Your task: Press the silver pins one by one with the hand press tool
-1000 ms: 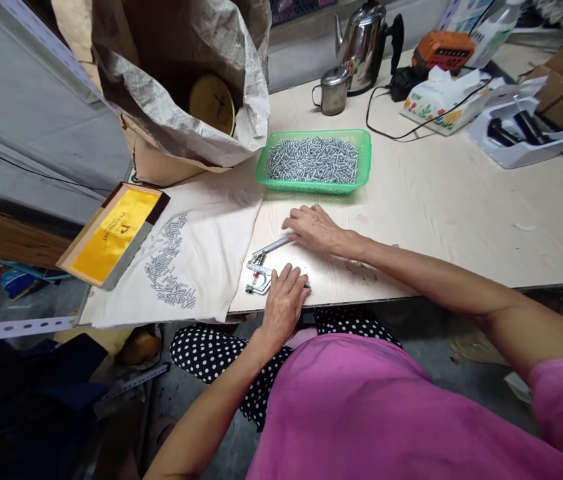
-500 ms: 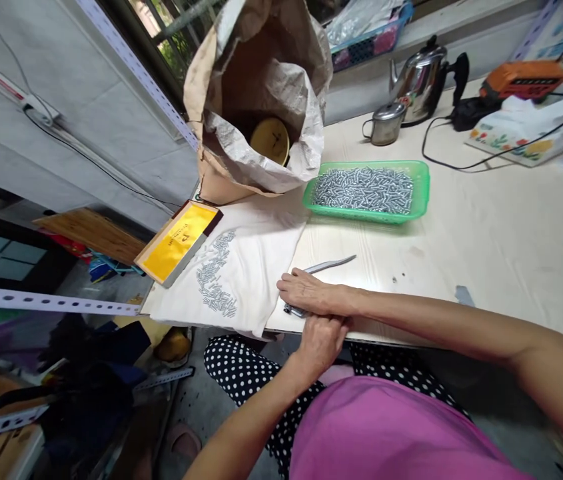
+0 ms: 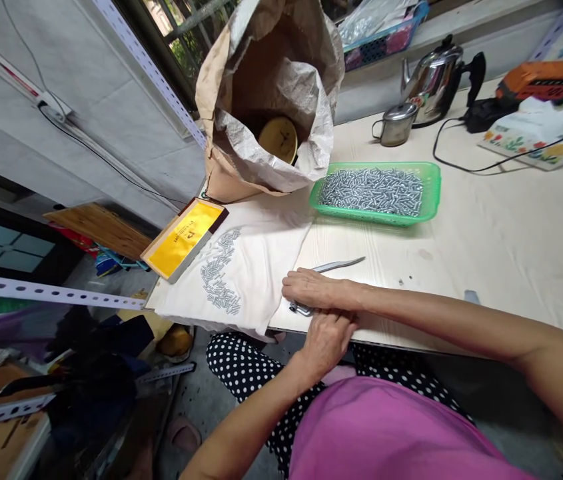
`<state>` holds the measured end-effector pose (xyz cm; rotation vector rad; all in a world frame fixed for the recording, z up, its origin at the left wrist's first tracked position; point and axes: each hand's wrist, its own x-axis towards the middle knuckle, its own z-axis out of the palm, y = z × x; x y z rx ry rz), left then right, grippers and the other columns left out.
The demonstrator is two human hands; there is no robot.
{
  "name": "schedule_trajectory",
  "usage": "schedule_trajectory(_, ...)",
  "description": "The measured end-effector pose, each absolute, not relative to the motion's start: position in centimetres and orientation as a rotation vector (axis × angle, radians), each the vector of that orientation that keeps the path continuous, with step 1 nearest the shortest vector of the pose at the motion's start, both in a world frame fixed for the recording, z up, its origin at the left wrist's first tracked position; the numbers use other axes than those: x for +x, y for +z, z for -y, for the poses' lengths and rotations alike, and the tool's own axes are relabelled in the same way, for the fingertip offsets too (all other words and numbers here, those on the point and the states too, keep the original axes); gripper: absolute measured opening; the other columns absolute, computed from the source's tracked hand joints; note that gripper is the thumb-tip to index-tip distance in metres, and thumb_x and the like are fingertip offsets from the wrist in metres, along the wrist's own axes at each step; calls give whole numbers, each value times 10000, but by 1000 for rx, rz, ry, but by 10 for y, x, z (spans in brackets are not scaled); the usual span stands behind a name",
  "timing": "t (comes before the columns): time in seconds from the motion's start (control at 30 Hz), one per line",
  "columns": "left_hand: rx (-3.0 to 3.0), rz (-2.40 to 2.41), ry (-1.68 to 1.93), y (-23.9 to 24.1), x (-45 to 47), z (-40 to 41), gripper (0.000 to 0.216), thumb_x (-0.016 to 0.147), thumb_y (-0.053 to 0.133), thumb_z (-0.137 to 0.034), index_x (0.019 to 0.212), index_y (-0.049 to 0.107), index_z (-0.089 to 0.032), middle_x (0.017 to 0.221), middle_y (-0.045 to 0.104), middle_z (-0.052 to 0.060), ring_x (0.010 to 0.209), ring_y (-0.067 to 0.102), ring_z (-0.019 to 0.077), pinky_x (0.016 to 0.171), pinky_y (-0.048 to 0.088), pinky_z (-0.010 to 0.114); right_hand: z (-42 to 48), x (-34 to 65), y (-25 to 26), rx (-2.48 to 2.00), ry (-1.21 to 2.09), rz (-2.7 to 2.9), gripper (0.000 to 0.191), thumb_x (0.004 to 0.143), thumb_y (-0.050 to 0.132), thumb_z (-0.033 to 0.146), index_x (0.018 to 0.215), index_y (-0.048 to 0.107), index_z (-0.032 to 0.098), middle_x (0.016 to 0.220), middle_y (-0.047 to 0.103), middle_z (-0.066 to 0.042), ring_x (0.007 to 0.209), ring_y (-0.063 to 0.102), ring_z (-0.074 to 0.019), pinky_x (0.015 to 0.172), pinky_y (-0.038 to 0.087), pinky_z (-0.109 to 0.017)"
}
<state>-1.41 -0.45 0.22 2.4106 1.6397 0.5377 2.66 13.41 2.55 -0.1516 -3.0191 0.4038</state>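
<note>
My right hand [image 3: 311, 288] rests over a small silver metal piece [image 3: 301, 309] near the table's front edge, with its fingers bent together. What they grip is hidden beneath the palm. Just beyond the knuckles a slim, curved grey metal bar [image 3: 340, 265] sticks out to the right; whether it joins the silver piece cannot be seen. My left hand [image 3: 328, 337] is closed at the table's edge, just below the right wrist, its fingertips hidden. Left of both hands, many small silver metal pins [image 3: 220, 277] lie in a curved heap on a white cloth [image 3: 256, 287].
A green basket [image 3: 434, 210] full of similar small metal pieces stands beyond my hands. Behind the cloth is a large paper sack [image 3: 216, 160], beside a yellow-lined box [image 3: 181, 240]. A kettle [image 3: 434, 77], metal cup [image 3: 396, 127] and tissue box [image 3: 531, 140] are farther back.
The whole view has shifted slightly, so things appear a little farther right. Both hands stay at about the same place on the table; slightly more of the silver piece shows.
</note>
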Motion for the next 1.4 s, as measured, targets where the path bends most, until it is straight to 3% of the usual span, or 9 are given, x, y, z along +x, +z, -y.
schedule_trajectory(0.1,2488,-1443,696,16,-20,24,296,1049,506,-244,1300,644,-168,1368,677,150,1320,621,269,1108,540,452,-140,26,33,-212,514,3052,204,1022,514,123,999,715,145,944,663,-70,824,515,-173,711,357,-311)
schedule_trajectory(0.17,2517,-1357,799,24,-27,41,281,1047,506,-212,1285,652,-183,1371,681,135,1354,595,256,1127,531,454,-142,29,38,-182,513,3093,225,1030,517,149,952,728,150,949,667,-74,806,496,-174,698,348,-317)
schedule_trajectory(0.4,2434,-1795,879,46,-96,52,235,1016,562,-179,1191,716,-202,1084,758,100,1029,705,229,940,598,396,-135,41,38,-61,379,3078,124,960,588,94,910,685,151,999,677,-86,940,508,-215,749,326,-348)
schedule_trajectory(0.6,1999,-2681,480,63,-209,-1,321,1023,490,-290,1105,765,-148,1035,721,151,1020,607,320,909,527,447,-134,29,26,-188,532,3024,94,946,584,126,909,666,153,939,690,-77,887,567,-204,795,344,-349)
schedule_trajectory(0.73,1781,-2803,120,64,-255,-32,335,1002,450,-244,1116,756,-167,1090,709,150,1096,571,326,920,504,427,-154,38,45,-452,739,2645,134,943,533,129,1000,649,162,972,684,-68,824,576,-173,753,403,-305)
schedule_trajectory(0.87,1754,-2727,-104,60,-267,-47,299,979,469,-242,1030,756,-174,1096,700,153,1155,554,326,896,502,399,-209,77,91,-764,491,2309,171,977,478,182,1003,646,163,955,663,-94,822,580,-202,727,452,-332)
schedule_trajectory(1.07,1735,-2696,-186,56,-271,-52,314,942,438,-209,888,746,-181,1045,701,161,1111,569,329,855,500,399,-249,134,120,-1149,38,2289,326,1012,517,343,1283,633,202,1232,612,-179,973,596,-315,721,482,-416)
schedule_trajectory(1.27,1678,-2510,326,66,-232,-51,244,869,566,-319,883,765,-179,964,758,121,967,651,296,895,509,397,-146,132,70,-928,567,2678,196,1014,584,314,1108,669,163,1063,665,-96,874,625,-210,704,455,-313)
schedule_trajectory(1.4,1369,-2086,697,69,-163,-42,333,763,699,-493,863,794,-190,809,775,54,717,655,215,718,519,318,-101,125,38,-970,637,2837,150,1005,606,300,993,637,154,1041,647,-101,815,589,-193,632,372,-307)
